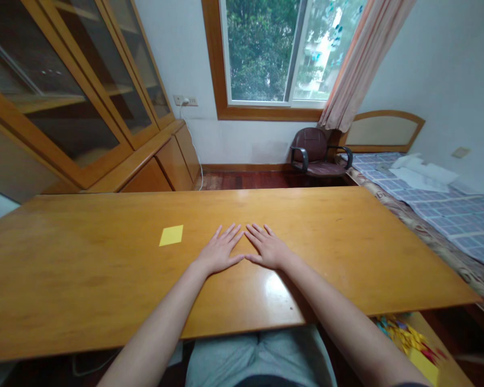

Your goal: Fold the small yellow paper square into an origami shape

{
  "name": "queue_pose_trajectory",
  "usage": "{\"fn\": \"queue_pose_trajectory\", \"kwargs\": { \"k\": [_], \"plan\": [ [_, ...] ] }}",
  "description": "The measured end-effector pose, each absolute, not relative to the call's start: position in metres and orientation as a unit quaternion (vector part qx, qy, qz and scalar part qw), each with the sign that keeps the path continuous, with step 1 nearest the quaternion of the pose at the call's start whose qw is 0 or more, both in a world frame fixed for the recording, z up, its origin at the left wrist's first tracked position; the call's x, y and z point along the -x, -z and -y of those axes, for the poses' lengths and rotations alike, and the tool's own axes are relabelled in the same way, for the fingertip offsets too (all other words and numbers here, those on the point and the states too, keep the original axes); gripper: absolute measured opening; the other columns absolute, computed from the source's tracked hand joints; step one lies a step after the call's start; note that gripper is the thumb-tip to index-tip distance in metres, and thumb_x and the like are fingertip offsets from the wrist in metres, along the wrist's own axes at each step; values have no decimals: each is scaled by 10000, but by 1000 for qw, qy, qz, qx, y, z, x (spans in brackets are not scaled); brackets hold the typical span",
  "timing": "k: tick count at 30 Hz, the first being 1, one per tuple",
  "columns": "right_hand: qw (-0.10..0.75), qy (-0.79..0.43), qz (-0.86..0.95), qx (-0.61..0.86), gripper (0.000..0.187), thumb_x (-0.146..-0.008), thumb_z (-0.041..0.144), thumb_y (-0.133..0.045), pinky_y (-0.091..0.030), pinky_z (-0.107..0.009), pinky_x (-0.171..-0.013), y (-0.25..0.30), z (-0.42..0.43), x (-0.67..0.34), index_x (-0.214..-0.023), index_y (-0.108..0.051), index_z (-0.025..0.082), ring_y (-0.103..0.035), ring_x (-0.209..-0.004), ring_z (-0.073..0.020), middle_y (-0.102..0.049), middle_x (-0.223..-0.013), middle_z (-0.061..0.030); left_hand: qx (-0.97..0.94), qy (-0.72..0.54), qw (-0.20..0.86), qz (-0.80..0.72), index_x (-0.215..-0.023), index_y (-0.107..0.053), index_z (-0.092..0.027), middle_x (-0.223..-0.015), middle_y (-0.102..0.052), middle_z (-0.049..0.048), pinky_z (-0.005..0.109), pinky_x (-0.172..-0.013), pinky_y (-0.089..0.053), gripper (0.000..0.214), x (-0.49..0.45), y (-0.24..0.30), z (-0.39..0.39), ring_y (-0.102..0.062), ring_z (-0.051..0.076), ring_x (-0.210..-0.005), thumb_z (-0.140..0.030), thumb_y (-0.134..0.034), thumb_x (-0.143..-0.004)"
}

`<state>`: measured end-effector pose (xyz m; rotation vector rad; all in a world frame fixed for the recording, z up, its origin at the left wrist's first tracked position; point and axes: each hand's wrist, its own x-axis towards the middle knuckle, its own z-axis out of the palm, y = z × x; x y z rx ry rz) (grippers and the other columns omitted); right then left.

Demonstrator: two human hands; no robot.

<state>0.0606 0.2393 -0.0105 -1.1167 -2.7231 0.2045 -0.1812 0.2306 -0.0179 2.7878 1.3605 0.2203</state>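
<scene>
My left hand (220,251) lies flat on the wooden table (105,290), its fingers spread. Beside it, my right hand (266,248) rests palm down in the same way, fingers apart. The thumbs and fingertips of the two hands nearly meet, or touch; I cannot tell which. Neither hand holds anything. A yellow square of paper (171,235) lies flat on the table to the left of my left hand, a short way off from it.
An open drawer (447,349) below the table's right front holds colourful items and yellow paper. A glass-fronted cabinet (145,166) stands at left. Beyond the table are an office chair (312,150) and, at right, a bed (447,209).
</scene>
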Motion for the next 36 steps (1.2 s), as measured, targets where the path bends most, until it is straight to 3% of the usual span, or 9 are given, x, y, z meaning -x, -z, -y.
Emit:
{"fn": "queue_pose_trajectory", "kwargs": {
  "k": [36],
  "plan": [
    [100, -72, 918, 376, 804, -926, 670, -385, -128, -535, -1205, 12, -240, -60, -1540, -262, 164, -191, -1487, -281, -213, -1599, -120, -896, -64, 28, -439, -1562, -142, -269, -1617, -223, 59, 495, -1220, -27, 786, 182, 17, -231, -163, 245, -1500, -687, -316, -920]
  ]
}}
